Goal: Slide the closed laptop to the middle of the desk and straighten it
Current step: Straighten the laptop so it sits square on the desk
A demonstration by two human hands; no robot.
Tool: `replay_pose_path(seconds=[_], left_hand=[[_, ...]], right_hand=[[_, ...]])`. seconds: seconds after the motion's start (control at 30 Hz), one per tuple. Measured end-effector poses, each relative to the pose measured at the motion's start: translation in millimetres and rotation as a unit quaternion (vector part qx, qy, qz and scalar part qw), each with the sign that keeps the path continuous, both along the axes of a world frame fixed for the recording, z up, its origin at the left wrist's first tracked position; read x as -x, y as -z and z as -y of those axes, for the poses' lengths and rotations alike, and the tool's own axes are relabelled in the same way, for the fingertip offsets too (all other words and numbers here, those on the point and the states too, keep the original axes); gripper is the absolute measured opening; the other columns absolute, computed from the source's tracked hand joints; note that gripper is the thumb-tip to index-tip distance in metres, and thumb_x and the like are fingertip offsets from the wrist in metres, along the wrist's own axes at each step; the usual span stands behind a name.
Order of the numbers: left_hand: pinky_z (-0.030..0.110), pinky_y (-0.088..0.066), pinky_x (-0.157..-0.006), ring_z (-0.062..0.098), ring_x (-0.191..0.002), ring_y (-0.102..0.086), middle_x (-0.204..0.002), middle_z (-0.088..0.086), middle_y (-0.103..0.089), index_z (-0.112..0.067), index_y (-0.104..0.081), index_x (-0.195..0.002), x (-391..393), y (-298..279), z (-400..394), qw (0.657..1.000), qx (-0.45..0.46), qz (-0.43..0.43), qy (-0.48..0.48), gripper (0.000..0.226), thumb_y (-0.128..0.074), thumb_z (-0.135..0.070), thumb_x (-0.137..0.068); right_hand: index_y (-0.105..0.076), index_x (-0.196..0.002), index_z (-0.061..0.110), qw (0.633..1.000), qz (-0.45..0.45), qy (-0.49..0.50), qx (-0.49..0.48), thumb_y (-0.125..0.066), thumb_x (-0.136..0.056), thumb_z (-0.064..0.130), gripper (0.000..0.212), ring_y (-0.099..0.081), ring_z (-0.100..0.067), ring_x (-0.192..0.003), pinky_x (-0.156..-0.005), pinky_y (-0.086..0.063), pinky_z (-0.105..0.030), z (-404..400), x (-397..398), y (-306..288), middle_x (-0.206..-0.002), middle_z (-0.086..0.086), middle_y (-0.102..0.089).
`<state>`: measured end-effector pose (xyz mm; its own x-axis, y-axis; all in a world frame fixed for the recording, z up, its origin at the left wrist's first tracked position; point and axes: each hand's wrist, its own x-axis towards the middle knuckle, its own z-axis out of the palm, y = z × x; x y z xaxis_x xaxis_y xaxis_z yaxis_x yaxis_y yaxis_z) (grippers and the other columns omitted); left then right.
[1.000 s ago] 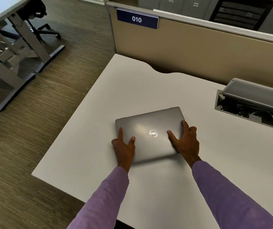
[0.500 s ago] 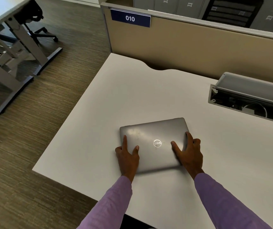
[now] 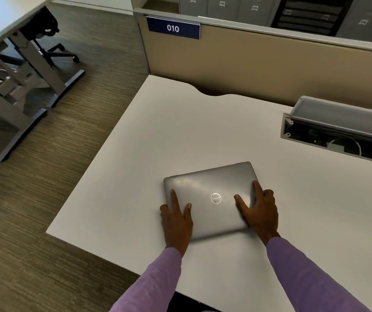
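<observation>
The closed grey laptop (image 3: 210, 199) lies flat on the white desk (image 3: 158, 136), toward its left half and nearer the front edge than the partition (image 3: 270, 64). It sits skewed: its far edge climbs to the right, so it is not square with the desk's front edge. The round logo on the lid reads upside down from the person's side.

The left hand (image 3: 176, 219) is at the laptop's near left corner. Its fingers are spread: the forefinger (image 3: 174, 198) lies stretched out on the lid along the left edge, the thumb (image 3: 188, 210) rests on the lid further in, and 1 other finger wraps over the left side edge. The palm covers the corner.

The right hand (image 3: 259, 212) is at the near right corner, likewise spread and flat. Its thumb (image 3: 240, 201) lies on the lid pointing toward the logo, the forefinger (image 3: 258, 188) runs up the right edge, and the remaining fingers curl down over the right side. Neither hand lifts the laptop; both press on top and clasp its sides.

Purple sleeves (image 3: 304, 273) cover both forearms. A cable tray (image 3: 338, 131) with its lid raised is set into the desk to the right, well apart from the laptop. A sign (image 3: 173, 28) on the partition reads 010.
</observation>
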<state>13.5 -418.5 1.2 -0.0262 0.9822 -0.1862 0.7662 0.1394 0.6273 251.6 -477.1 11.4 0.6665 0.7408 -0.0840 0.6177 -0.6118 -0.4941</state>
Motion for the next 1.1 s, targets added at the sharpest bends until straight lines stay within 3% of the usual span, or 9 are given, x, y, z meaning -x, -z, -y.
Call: replay_pose_path(seconds=[0.13, 0.3, 0.63, 0.9, 1.1], left_hand=[[0.041, -0.049, -0.068, 0.033, -0.08, -0.055, -0.096, 0.015, -0.053, -0.015, -0.035, -0.155, 3.0, -0.7, 4.5, 0.986, -0.038, -0.149, 0.059, 0.07, -0.029, -0.056, -0.098], [0.04, -0.048, -0.064, 0.03, -0.076, -0.055, -0.092, 0.013, -0.055, -0.012, -0.042, -0.151, 7.2, -2.5, 5.8, 0.968, -0.062, -0.225, 0.09, 0.07, -0.028, -0.056, -0.098], [0.04, -0.048, -0.064, 0.03, -0.077, -0.055, -0.094, 0.012, -0.056, -0.013, -0.042, -0.151, 8.9, -7.0, 5.0, 0.964, -0.038, -0.242, 0.104, 0.072, -0.027, -0.058, -0.097], [0.039, -0.047, -0.065, 0.028, -0.077, -0.055, -0.093, 0.011, -0.055, -0.015, -0.039, -0.152, 10.6, -9.4, 2.3, 0.956, -0.021, -0.267, 0.119, 0.075, -0.027, -0.063, -0.096], [0.039, -0.048, -0.065, 0.028, -0.077, -0.055, -0.094, 0.011, -0.055, -0.016, -0.038, -0.153, 11.2, -10.1, 2.2, 0.959, -0.012, -0.259, 0.118, 0.076, -0.026, -0.065, -0.095]], right_hand=[[-0.045, -0.144, 0.022, 0.999, 0.033, -0.012, 0.005, -0.066, -0.08, 0.067, 0.081, -0.055, -0.036, -0.096, -0.082, -0.051, -0.047, 3.4, -4.6, 3.6, -0.108, -0.01, -0.051], [-0.047, -0.143, 0.022, 0.998, 0.055, -0.013, 0.005, -0.067, -0.08, 0.066, 0.079, -0.054, -0.036, -0.094, -0.08, -0.049, -0.045, 5.9, -4.6, 6.7, -0.105, -0.009, -0.053], [-0.051, -0.142, 0.02, 0.995, 0.096, -0.018, 0.018, -0.067, -0.082, 0.065, 0.077, -0.054, -0.036, -0.089, -0.074, -0.046, -0.043, 7.7, -1.3, 10.4, -0.105, -0.009, -0.054], [-0.051, -0.141, 0.019, 0.994, 0.103, -0.02, 0.021, -0.047, -0.081, 0.074, 0.082, -0.052, -0.036, -0.09, -0.073, -0.046, -0.043, 9.0, -1.1, 11.8, -0.107, -0.012, -0.053], [-0.052, -0.138, 0.016, 0.994, 0.103, -0.032, 0.016, -0.062, -0.083, 0.066, 0.075, -0.053, -0.038, -0.097, -0.076, -0.048, -0.045, 8.8, -2.0, 12.5, -0.119, -0.014, -0.051]])
